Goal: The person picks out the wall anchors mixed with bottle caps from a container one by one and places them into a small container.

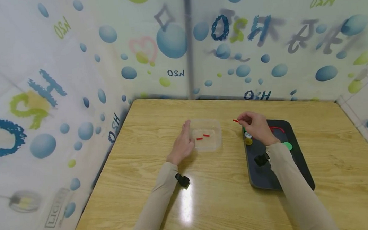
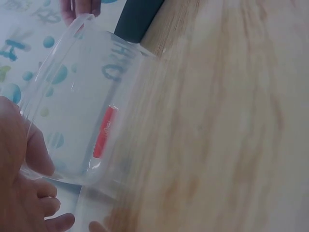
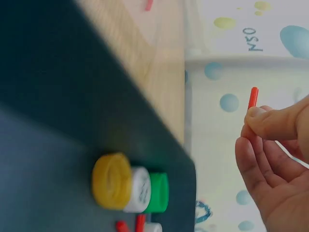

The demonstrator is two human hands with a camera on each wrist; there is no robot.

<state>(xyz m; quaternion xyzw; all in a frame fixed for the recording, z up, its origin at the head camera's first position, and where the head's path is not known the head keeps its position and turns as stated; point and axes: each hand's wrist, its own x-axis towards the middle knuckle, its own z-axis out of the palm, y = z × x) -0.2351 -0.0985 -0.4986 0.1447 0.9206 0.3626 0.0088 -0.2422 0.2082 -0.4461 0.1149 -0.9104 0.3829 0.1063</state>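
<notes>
My left hand is at the left side of a clear plastic container, gripping its wall with the thumb at the rim. Two short red sticks lie on the container's floor; the left wrist view shows one red stick with pale lettering. Above the far left part of a black tray, my right hand pinches another short red stick between thumb and forefinger, its end jutting out past the fingertips.
In the tray, a yellow cap, a white cap and a green cap stand in a row by the left wall. A green disc and red pieces lie farther right. Printed walls border the wooden table.
</notes>
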